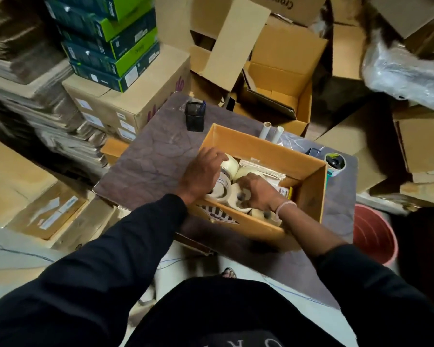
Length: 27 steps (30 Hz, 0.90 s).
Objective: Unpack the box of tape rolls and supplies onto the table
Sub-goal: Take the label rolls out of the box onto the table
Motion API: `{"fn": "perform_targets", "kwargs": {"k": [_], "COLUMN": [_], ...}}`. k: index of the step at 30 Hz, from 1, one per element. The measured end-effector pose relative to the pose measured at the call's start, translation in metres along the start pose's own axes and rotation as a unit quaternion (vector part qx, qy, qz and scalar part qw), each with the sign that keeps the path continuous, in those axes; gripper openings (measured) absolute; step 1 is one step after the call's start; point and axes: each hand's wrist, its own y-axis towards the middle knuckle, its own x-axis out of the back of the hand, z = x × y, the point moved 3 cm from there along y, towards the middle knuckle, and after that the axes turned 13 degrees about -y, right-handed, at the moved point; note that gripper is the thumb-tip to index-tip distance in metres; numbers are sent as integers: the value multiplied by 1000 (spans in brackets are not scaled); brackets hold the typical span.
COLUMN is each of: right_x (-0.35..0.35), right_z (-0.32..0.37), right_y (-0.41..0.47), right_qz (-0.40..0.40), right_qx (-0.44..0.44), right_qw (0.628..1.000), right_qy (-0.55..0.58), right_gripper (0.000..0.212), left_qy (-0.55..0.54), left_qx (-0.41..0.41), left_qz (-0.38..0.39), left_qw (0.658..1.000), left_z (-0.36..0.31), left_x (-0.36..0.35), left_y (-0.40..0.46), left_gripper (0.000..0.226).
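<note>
1. Right now both hands are down inside the box (308,196), which sits open-topped on the table (145,161), toward its near right part.
2. Left hand (201,174) curls over a tape roll (229,162) at the box's left wall, fingers bent round its top; it looks like a grasp, though whether the roll is lifted or only touched I cannot tell.
3. Right hand (257,194) is closed around another pale roll (237,196) in the near part of the box, knuckles up, seemingly gripping it to pull it out.
4. More rolls lie packed together under and between the hands, so each hand likely takes one at a time from the crowded left end.
5. Papers (261,169), stacked flat, fill the far right of the box, and a small yellow-edged pack lies beside them; these look untouched.
6. Judging by the full box, unpacking is barely begun.
7. On the dark tabletop stand a black pen holder (194,117) well left of the box, two white tubes (271,132) just behind it, and a taped cup (335,165) at its right.
8. Bare tabletop to the left of the box offers the obvious landing spot.
9. Around the table the room is crowded with cartons, stacked flat cardboard, green boxes (105,43) and a red bucket (373,234) on the floor.
</note>
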Motion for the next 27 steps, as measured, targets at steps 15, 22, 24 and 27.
{"fn": "perform_targets", "kwargs": {"k": [15,22,24,27], "right_x": [-41,-22,-4,30], "right_z": [-6,-12,-21,-31], "right_y": [27,25,14,-10], "right_qz": [-64,-73,-67,-56], "right_qx": [57,68,67,35], "right_qw": [979,991,995,998], "right_qy": [-186,-94,-44,0], "right_gripper": [63,69,85,96], "left_qy": [34,15,-22,-75], "left_qx": [96,56,54,35], "left_qz": [387,429,445,473], "left_qw": [916,901,894,877], "left_z": [21,26,29,22], "left_x": [-44,-32,-26,-13], "left_y": [23,48,60,84], "left_gripper": [95,80,82,89]}}
